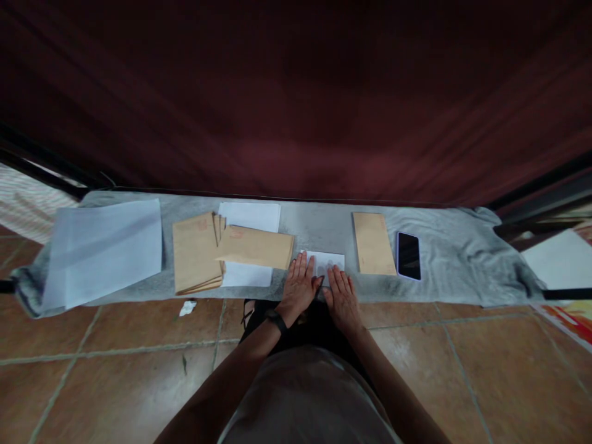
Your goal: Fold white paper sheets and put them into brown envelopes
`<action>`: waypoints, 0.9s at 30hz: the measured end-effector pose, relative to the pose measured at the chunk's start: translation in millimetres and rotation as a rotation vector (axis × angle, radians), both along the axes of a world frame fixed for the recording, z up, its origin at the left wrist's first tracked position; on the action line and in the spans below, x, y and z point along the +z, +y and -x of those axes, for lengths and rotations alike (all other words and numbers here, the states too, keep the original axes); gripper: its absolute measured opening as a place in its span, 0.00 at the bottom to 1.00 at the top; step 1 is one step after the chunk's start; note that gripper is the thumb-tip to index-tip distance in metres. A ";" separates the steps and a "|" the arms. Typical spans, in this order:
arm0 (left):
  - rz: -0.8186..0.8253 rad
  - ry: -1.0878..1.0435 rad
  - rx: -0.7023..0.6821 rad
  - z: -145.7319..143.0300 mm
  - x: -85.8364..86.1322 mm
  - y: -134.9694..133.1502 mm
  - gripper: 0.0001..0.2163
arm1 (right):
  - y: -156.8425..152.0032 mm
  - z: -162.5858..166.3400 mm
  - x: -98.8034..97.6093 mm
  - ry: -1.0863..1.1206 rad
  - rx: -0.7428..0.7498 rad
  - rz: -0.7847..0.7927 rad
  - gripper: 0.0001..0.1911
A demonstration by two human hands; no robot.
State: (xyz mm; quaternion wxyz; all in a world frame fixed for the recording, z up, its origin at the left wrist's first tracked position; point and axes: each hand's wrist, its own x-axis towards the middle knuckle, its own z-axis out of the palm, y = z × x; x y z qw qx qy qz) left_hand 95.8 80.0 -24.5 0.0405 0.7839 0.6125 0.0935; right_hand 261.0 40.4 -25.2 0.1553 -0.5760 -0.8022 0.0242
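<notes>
Left hand [300,287] and right hand [343,300] were pretty much flat on white paper [322,261], fingers [303,264] straight, gripping nothing. Couldn't tell what the brown envelopes [197,254] held.

1 view, head-worn: looks forward and down over left hand [300,285], right hand [343,300].

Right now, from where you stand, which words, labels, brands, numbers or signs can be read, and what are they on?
None can be read.
Left envelopes: red print, too small and blurred.
Middle envelope: red print, too small and blurred.
Right envelope: faint red marks, too small.
Red-and-yellow sheet: any print too blurred.
Small paper: no writing visible.
Phone: dark screen, no text visible.
</notes>
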 end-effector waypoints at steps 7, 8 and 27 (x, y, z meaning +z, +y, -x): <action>-0.013 0.014 -0.010 4.9 -0.7 -5.3 0.30 | 9.4 7.2 -8.6 -0.054 -0.010 0.002 0.31; -0.014 0.013 -0.012 5.8 -1.0 -6.8 0.30 | 9.2 4.1 -9.7 -0.058 -0.018 -0.006 0.31; 0.018 0.020 -0.190 15.8 0.0 -27.6 0.28 | 28.4 34.8 -0.2 0.004 0.064 -0.016 0.28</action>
